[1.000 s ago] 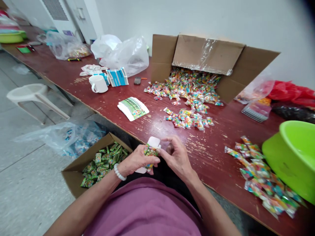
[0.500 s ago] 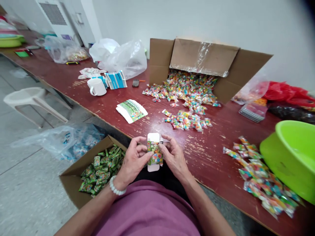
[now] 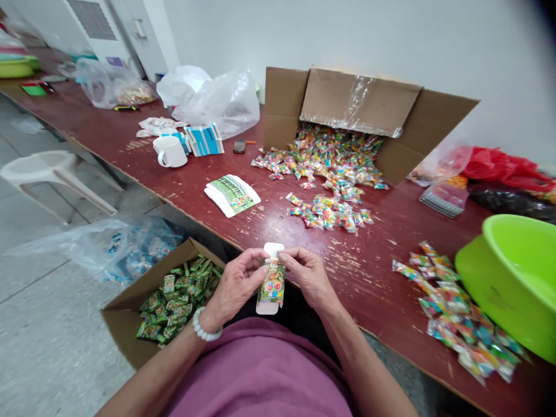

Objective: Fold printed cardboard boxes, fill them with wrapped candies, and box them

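Head view: at lower centre of frame, left hand (image 3: 236,285) and right hand (image 3: 311,280) both pinch the small green carton (image 3: 272,284) near its upper end; shaping it seems in hand, next move calls for gentle touch on the white flap (image 3: 273,248)

Parts escape my view
I see the tub (image 3: 495,289) cut by the right edge, the bluish bag (image 3: 145,246) blurred; left hand (image 3: 236,282) and right hand (image 3: 313,279) hide parts of the carton (image 3: 273,284).

Both forearms (image 3: 174,356) angle inward — left fingers (image 3: 251,255) and right fingers (image 3: 299,253) bent, thumbs (image 3: 259,277) toward each other.
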Demonstrator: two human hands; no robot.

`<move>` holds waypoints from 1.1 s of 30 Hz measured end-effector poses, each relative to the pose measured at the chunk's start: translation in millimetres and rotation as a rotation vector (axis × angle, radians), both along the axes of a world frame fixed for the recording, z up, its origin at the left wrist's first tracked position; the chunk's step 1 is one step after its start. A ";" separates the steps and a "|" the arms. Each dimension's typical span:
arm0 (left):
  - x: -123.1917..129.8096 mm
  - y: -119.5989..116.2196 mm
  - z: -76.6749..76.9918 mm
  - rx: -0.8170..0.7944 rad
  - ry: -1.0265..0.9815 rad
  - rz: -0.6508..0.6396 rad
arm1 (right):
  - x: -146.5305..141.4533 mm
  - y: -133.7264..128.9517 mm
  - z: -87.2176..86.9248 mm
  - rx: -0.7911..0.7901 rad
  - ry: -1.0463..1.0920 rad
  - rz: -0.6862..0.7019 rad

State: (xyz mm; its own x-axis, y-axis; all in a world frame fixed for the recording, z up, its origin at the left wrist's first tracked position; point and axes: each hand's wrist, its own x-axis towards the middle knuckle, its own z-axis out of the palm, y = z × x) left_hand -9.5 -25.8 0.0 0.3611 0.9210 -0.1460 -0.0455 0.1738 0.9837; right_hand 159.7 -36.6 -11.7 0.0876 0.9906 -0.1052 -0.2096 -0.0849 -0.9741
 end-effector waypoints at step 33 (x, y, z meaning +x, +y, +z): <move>9.3 -0.3 -7.3 -0.264 -0.030 -0.156 | 9.1 6.5 9.4 0.077 -0.189 0.162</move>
